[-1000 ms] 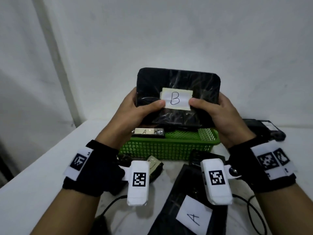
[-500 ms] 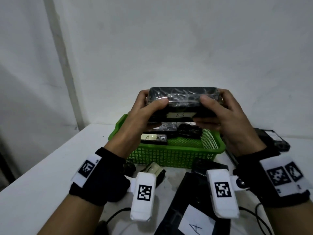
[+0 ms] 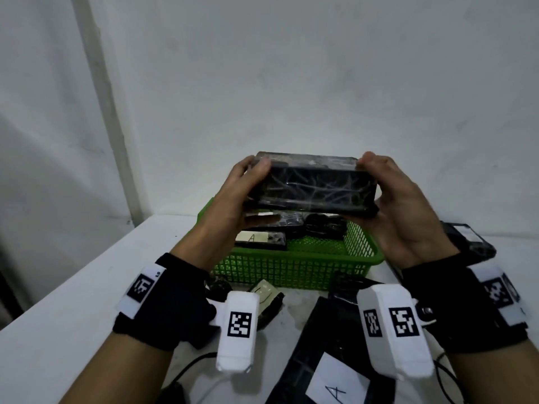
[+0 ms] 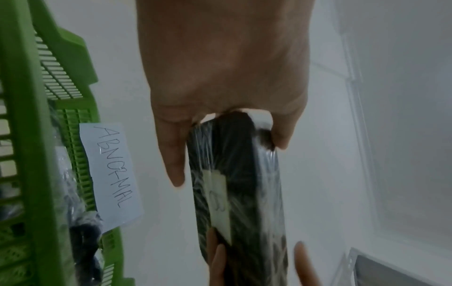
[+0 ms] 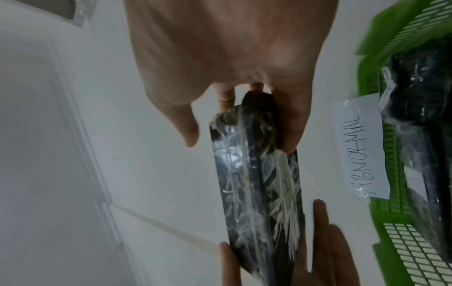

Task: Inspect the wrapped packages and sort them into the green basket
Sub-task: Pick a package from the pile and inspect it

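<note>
Head view takes in a white table with the green basket at its middle, already carrying several wrapped packages, one of them an A-labelled package; a paper tag reading ABNORMAL hangs on the basket's wall. Held in the air just above the basket's near half is the black wrapped package, lying roughly level with a long plain face toward the camera. The left hand grasps its left end, thumb on top and fingers beneath, and the right hand clasps the right end the same way. On the table nearer the person lies another dark package with an A label, not yet sorted. Left wrist view shows a pale label on the underside, its letter blurred. To finish the inspection well, I would keep both ends pinched firmly, since the film looks slippery, roll the package slowly so each face comes to the eyes, read the label, then lower it into free basket floor rather than dropping it on the others.
</note>
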